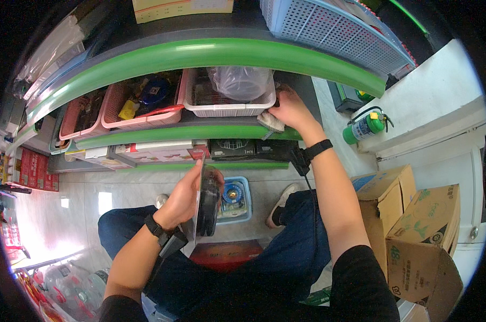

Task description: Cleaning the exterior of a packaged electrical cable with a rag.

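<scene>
My left hand (183,198) grips a packaged dark item (209,201) with a clear plastic front, held on edge above a light-blue basket (249,201) on the floor. In that basket lies a blue round object (232,193). My right hand (290,109) is at the right end of the middle shelf, beside a white plastic basket (231,110). Its fingers touch a greyish-white cloth-like item (272,122) that overhangs the green shelf edge; whether they grip it cannot be told. The white basket holds a clear plastic container (241,82).
Pink baskets (142,120) with mixed goods stand left on the shelf. Above are a green shelf rim (210,52) and a blue perforated basket (339,36). A green fire extinguisher (363,129) and cardboard boxes (424,217) are at the right. Boxed goods (158,152) fill the lowest shelf.
</scene>
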`<state>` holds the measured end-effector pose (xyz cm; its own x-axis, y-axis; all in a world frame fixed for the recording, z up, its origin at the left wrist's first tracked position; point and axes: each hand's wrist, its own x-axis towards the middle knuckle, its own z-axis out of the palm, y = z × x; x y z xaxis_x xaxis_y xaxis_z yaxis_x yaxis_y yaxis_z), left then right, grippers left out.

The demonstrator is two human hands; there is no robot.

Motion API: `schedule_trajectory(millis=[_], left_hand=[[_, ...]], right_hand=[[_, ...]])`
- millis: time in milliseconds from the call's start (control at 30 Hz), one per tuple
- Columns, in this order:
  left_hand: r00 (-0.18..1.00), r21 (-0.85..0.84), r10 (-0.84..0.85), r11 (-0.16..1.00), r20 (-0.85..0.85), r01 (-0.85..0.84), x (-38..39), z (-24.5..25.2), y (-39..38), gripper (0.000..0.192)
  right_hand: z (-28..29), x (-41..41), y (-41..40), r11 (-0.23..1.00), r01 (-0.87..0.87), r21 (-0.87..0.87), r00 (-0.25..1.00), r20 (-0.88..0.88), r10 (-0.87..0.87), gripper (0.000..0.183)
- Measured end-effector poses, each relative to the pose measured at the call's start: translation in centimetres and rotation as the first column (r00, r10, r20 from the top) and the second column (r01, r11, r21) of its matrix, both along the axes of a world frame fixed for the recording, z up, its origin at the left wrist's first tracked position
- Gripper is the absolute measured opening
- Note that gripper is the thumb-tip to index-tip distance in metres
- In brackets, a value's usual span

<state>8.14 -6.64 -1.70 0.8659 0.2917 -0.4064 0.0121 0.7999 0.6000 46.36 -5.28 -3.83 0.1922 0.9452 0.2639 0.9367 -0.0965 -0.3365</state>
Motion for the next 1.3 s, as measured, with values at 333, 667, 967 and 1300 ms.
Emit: schedule_trajectory(millis=[333, 667, 967, 1300], left_hand=[[0.999, 0.034, -0.022, 0.999, -0.038, 0.023, 0.4, -0.5, -0.4, 0.063], [0.997, 0.0, 0.011, 1.0, -0.083, -0.011, 0.8, -0.6, -0.5, 0.062], [1.0, -0.004, 0.001, 1.0, 0.005, -0.001, 0.2, -0.9, 0.1, 0.059], [0.998, 0.017, 0.055, 0.998, -0.033, -0.054, -0.1, -0.8, 0.4, 0.06]], right_hand=[[2.2, -2.3, -2.0, 0.993, 0.032, -0.113, 0.999, -0.006, -0.033, 0.042], [2.0, 4.2, -4.5, 0.906, 0.16, -0.391, 0.987, 0.091, -0.135, 0.035], [-0.6, 18.4, -14.7, 0.691, 0.519, -0.503, 0.828, 0.093, -0.553, 0.02], [6.1, 5.8, -8.2, 0.997, 0.055, 0.046, 0.922, -0.387, -0.033, 0.044]])
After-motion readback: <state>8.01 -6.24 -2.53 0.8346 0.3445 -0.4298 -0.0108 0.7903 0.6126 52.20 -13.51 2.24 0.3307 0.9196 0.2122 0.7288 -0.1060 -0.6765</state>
